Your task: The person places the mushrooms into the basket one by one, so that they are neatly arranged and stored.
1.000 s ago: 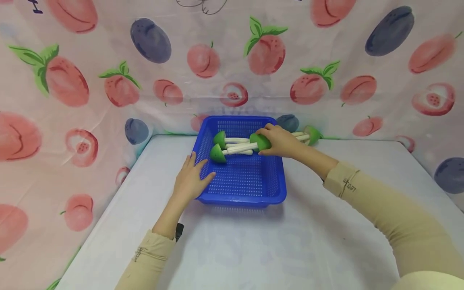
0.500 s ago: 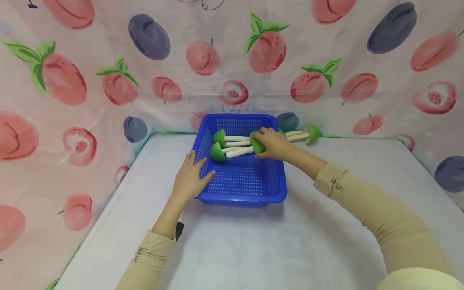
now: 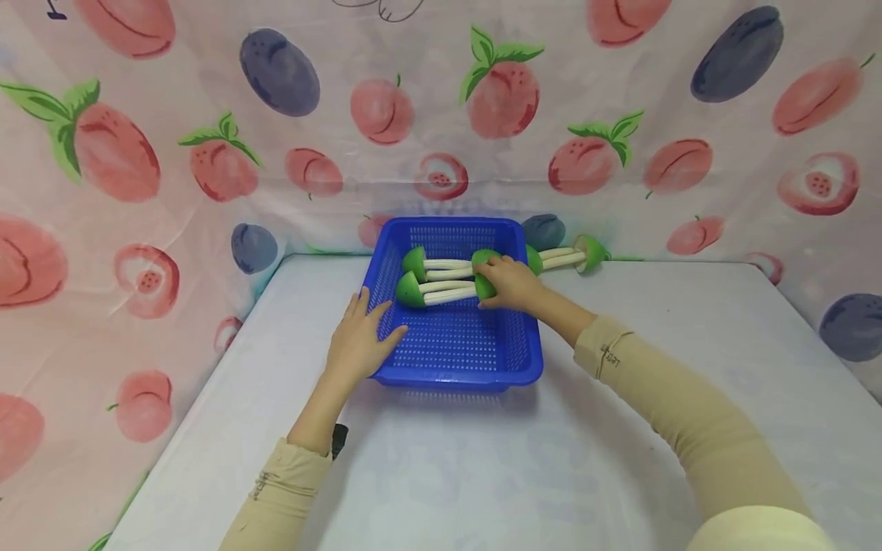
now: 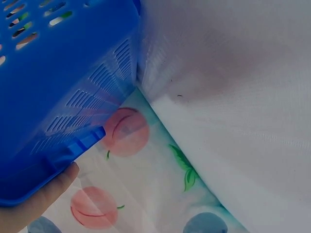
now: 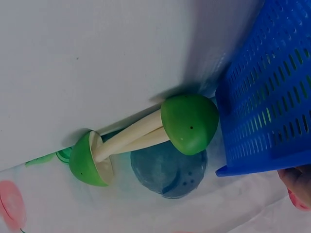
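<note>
While the fruit-print cloth (image 3: 207, 69) rises at the far left and runs on behind everything, a tan left sleeve (image 3: 282, 482) comes up from the bottom edge, with a small black object (image 3: 341, 441) at its cuff. Above the cuff, the left hand (image 3: 358, 344) rests on the side rim of the blue basket (image 3: 441, 379); its grip is wide, fingers spread and thumb pointing in over the basket's floor. The left wrist view shows a finger lying along that rim.

Inside the basket lie two toys with green caps at both ends and pale stalks between. The rear toy (image 3: 448, 264) lies near the back wall and the front toy (image 3: 449, 295) just before it, both running left to right, their left caps close together. At the front toy's right cap is the right hand (image 3: 511, 285), its grip narrowed around that cap, thumb on the near side and fingers over the far side.

Outside the basket, to the right, a third toy (image 5: 136, 130) of the same kind lies on the table (image 3: 482, 459) along the foot of the cloth, one cap just beside the basket's wall. Farther right, a tan right sleeve (image 3: 682, 405) with dark lettering near its cuff slants down to the bottom edge.
</note>
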